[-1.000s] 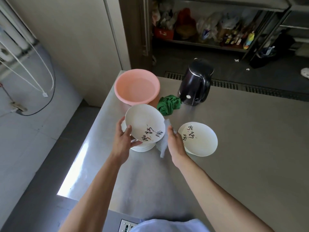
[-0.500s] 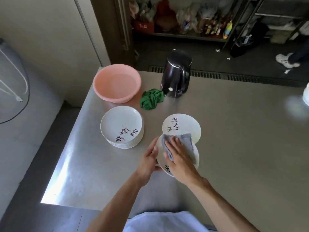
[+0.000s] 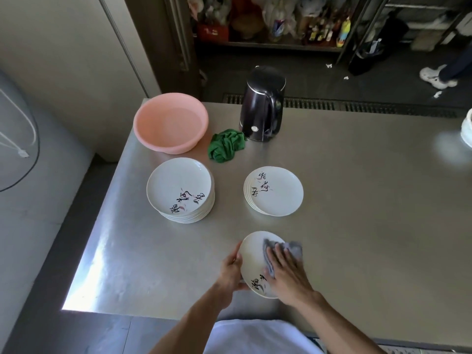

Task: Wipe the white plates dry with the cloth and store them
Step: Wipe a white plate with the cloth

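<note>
My left hand (image 3: 231, 273) grips the near-left rim of a white plate (image 3: 252, 254), fingers curled round the edge. The plate is tilted slightly, at the near edge of the steel table (image 3: 357, 200), black brush lettering toward me. My right hand (image 3: 287, 274) lies flat on the plate's right half, fingers straight and a little spread, pressing a grey cloth (image 3: 293, 249) against the face; the cloth bunches past the fingertips and overhangs the right rim. Beyond the hands, two piles of matching lettered plates stand well apart: the taller left stack (image 3: 180, 189) and the lower right stack (image 3: 274, 191). Behind the left stack sits a pink basin (image 3: 171, 122) at the table's far-left corner. A crumpled green rag (image 3: 226, 145) lies between the basin and a black electric kettle (image 3: 263, 106), touching the kettle's base. A white object (image 3: 467, 126) shows at the right frame edge, cut off; I cannot tell what it is. Cluttered shelves (image 3: 281, 26) beyond the table.
</note>
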`<action>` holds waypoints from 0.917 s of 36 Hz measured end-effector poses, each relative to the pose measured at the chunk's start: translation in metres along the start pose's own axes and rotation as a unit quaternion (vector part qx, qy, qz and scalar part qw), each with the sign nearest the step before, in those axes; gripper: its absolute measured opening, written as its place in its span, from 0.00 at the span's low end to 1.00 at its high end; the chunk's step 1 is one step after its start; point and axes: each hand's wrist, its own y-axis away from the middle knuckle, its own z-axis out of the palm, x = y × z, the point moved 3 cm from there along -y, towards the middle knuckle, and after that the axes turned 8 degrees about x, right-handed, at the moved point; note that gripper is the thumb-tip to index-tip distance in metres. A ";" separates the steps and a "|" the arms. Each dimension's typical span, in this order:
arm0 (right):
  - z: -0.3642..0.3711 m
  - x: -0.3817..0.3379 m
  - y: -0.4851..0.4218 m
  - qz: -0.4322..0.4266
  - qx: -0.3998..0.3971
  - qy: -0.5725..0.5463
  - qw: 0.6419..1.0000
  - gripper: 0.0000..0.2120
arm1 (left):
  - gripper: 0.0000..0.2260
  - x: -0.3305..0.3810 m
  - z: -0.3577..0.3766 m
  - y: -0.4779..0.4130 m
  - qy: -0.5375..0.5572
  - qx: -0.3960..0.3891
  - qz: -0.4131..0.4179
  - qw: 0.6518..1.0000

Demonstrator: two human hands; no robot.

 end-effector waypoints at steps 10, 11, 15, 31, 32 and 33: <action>0.010 -0.033 0.024 -0.236 0.041 -0.038 0.970 0.28 | 0.18 0.002 -0.005 -0.011 0.005 0.045 -0.014 0.999; 0.011 -0.027 0.029 -0.246 0.032 -0.046 0.968 0.28 | 0.18 0.001 -0.008 -0.012 0.010 0.050 -0.014 0.999; 0.007 -0.003 0.031 -0.210 0.067 0.005 0.975 0.28 | 0.17 0.000 -0.013 -0.010 0.027 0.046 -0.007 0.999; 0.006 -0.030 -0.008 -0.167 0.034 0.027 0.985 0.34 | 0.16 -0.010 -0.014 -0.004 0.044 0.034 -0.024 0.998; 0.003 -0.025 -0.009 -0.111 0.049 0.042 0.992 0.34 | 0.16 -0.009 -0.015 -0.003 0.039 0.035 -0.020 0.998; 0.001 -0.023 -0.010 -0.049 0.056 0.048 0.996 0.33 | 0.17 -0.009 -0.015 -0.003 0.034 0.034 -0.014 0.999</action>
